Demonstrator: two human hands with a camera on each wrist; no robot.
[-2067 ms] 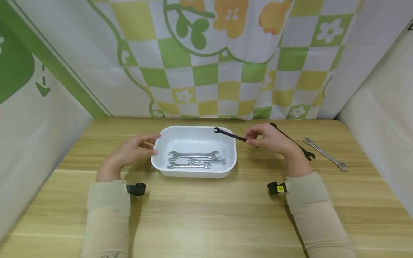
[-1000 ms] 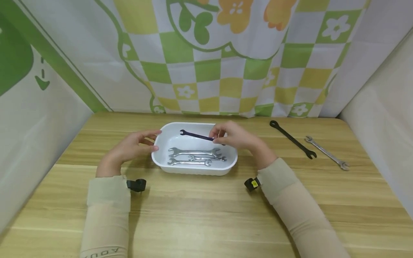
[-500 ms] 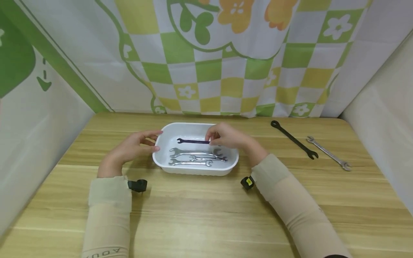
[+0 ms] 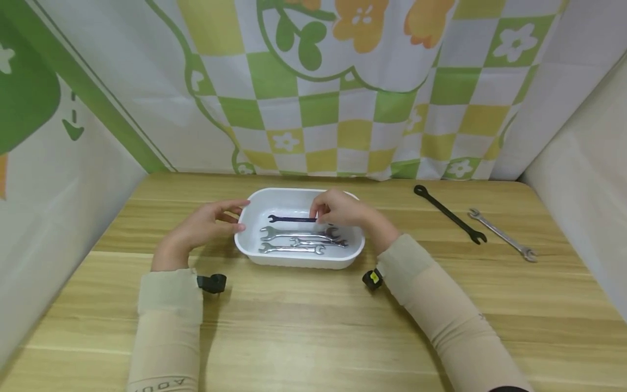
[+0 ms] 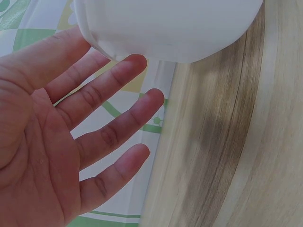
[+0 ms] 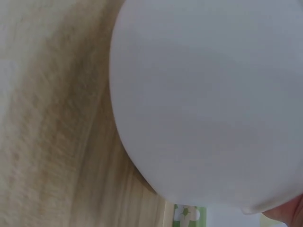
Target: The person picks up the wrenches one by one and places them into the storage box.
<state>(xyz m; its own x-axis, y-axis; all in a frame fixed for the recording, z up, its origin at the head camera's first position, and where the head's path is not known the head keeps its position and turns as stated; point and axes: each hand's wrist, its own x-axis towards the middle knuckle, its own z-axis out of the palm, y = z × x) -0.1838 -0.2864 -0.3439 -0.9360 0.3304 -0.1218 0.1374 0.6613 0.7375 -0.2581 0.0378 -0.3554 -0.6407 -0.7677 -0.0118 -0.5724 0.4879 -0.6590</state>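
Note:
In the head view, a white plastic basin (image 4: pixel 301 262) stands on the wooden table. My left hand (image 4: pixel 203 226) is at its left end, with thumb and index finger touching the rim. The other fingers (image 5: pixel 113 135) are spread and nearly straight beside the wall in the left wrist view. My right hand (image 4: pixel 340 209) reaches over the right rim and pinches a dark open-end wrench (image 4: pixel 292 219) low inside the basin; its right end is hidden by the fingers. Several silver open-end wrenches, among them a larger one (image 4: pixel 281 233), lie in front of it. The right wrist view shows mostly the basin's outer wall (image 6: pixel 203 104).
To the right on the table lie a black wrench (image 4: pixel 449 214) with a ring end and an open end, and a silver double open-end wrench (image 4: pixel 503 235). A checked, flowered cloth (image 4: pixel 338 125) hangs behind the table's back edge.
My right hand has carried the dark wrench leftward from beyond the right rim and lowered it into the basin, behind the silver wrenches. The left hand has stayed at the rim.

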